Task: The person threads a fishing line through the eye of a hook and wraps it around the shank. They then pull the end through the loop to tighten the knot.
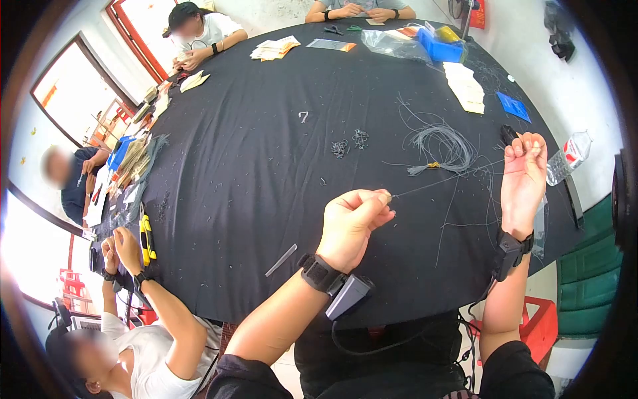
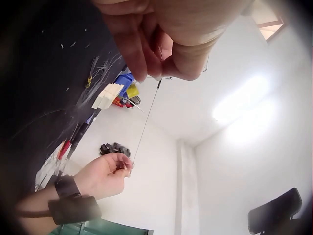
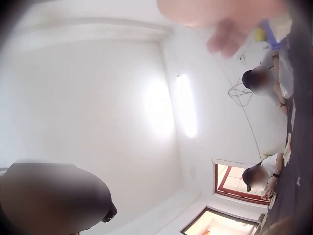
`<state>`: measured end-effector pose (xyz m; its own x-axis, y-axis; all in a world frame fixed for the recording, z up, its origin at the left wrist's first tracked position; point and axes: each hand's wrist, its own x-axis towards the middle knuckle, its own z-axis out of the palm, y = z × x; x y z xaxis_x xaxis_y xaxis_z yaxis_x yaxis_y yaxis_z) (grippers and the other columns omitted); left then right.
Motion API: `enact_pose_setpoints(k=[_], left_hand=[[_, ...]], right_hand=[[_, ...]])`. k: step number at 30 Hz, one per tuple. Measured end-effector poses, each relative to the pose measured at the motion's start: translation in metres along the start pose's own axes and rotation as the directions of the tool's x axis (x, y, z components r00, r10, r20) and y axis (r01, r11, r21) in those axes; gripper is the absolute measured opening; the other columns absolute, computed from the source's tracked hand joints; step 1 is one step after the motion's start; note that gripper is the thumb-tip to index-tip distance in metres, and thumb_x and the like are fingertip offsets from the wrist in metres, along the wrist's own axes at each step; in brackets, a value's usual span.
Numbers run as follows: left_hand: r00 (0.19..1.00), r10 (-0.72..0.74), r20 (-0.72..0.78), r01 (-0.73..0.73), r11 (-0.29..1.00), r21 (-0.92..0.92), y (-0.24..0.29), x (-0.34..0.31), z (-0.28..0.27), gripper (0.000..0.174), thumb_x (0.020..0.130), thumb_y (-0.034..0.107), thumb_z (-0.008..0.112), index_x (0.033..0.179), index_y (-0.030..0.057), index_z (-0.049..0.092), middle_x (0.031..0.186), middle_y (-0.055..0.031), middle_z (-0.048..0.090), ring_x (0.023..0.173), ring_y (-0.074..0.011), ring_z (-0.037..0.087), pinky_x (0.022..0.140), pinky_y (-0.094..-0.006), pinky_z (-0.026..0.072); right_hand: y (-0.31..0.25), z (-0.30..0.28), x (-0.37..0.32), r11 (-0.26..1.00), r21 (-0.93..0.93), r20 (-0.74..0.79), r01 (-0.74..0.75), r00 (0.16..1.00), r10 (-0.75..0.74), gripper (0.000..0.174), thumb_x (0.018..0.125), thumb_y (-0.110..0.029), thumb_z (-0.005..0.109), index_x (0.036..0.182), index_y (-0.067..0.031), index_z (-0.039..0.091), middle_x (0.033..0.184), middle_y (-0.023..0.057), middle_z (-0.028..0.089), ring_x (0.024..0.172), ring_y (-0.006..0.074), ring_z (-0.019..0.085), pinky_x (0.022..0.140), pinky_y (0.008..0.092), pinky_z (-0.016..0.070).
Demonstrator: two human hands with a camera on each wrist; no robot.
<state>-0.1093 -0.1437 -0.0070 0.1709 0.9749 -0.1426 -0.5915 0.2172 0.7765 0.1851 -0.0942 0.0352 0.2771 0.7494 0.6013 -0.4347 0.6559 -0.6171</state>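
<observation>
My left hand point(image 1: 355, 223) pinches a small dark fishing hook point(image 2: 167, 78) between thumb and fingertips; most of the hook is hidden in the grip. From a dark knot right at those fingertips, a thin fishing line point(image 2: 145, 122) runs straight across to my right hand point(image 1: 525, 176). That hand is raised at the right side of the table, its thumb and fingers pinching the line. Beyond the hands lies a coil of grey line point(image 1: 448, 146) bound with a yellow tie. Two small heaps of dark hooks point(image 1: 339, 148) sit left of the coil.
The black-covered table point(image 1: 266, 166) carries a water bottle point(image 1: 570, 158) beside my right hand, cards point(image 1: 464, 88), a blue box point(image 1: 440, 46) and a clear strip point(image 1: 281, 260) near my left forearm. Yellow cutters point(image 1: 147, 238) lie at the left, where another person point(image 1: 153, 359) sits.
</observation>
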Motion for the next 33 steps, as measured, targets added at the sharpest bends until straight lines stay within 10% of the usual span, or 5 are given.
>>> enact_pose_setpoints(k=[16,21,26,28,33], left_hand=[[0.996,0.085,-0.035,-0.086,0.995,-0.04,0.001,0.006,-0.01,0.006,0.092,0.007,0.068,0.09,0.0015,0.067,0.101,-0.0066,0.068,0.08,-0.0115,0.065,0.08,-0.0285,0.0582],[0.98,0.194,-0.039,-0.191,0.98,0.055,0.005,0.005,-0.008,0.006,0.091,0.006,0.069,0.088,0.0007,0.068,0.1,-0.0083,0.068,0.081,-0.0128,0.066,0.078,-0.0303,0.0584],[0.953,0.302,0.016,-0.3,0.934,0.195,0.008,-0.001,-0.001,0.005,0.089,0.005,0.071,0.085,0.0016,0.069,0.101,-0.0106,0.068,0.082,-0.0139,0.065,0.073,-0.0285,0.0567],[0.947,0.317,0.053,-0.32,0.916,0.244,0.01,-0.005,0.003,0.004,0.088,0.004,0.071,0.085,0.0022,0.07,0.102,-0.0112,0.069,0.082,-0.0138,0.064,0.072,-0.0275,0.0559],[0.93,0.342,0.137,-0.367,0.895,0.252,0.009,-0.007,0.006,0.001,0.086,0.001,0.072,0.087,0.0015,0.071,0.101,-0.0116,0.069,0.085,-0.0134,0.064,0.071,-0.0266,0.0554]], right_hand=[[-0.015,-0.07,0.017,0.993,0.062,-0.109,0.103,0.989,-0.096,0.007,0.1,-0.007,0.054,0.107,-0.0039,0.053,0.099,0.0054,0.05,0.092,0.0148,0.052,0.087,0.0317,0.0465],[-0.007,-0.05,0.014,0.755,-0.613,-0.449,-0.233,0.889,-0.09,0.022,0.094,0.002,0.049,0.112,-0.0061,0.059,0.107,0.0077,0.056,0.102,0.0172,0.056,0.092,0.0327,0.0466],[-0.007,0.008,0.003,0.419,-0.902,0.031,0.109,0.981,-0.189,0.046,0.073,0.006,0.04,0.108,-0.0047,0.066,0.119,0.0098,0.062,0.111,0.0216,0.059,0.103,0.0352,0.0425],[0.004,0.033,-0.01,0.796,-0.605,0.114,-0.012,0.988,0.102,0.04,0.073,0.002,0.043,0.105,0.0003,0.066,0.117,0.0116,0.064,0.115,0.0213,0.059,0.105,0.0343,0.0416],[0.017,0.081,-0.047,0.797,-0.321,0.37,-0.512,0.707,0.603,0.024,0.097,-0.011,0.05,0.114,0.001,0.062,0.109,0.0094,0.066,0.107,0.0182,0.062,0.099,0.0324,0.0449]])
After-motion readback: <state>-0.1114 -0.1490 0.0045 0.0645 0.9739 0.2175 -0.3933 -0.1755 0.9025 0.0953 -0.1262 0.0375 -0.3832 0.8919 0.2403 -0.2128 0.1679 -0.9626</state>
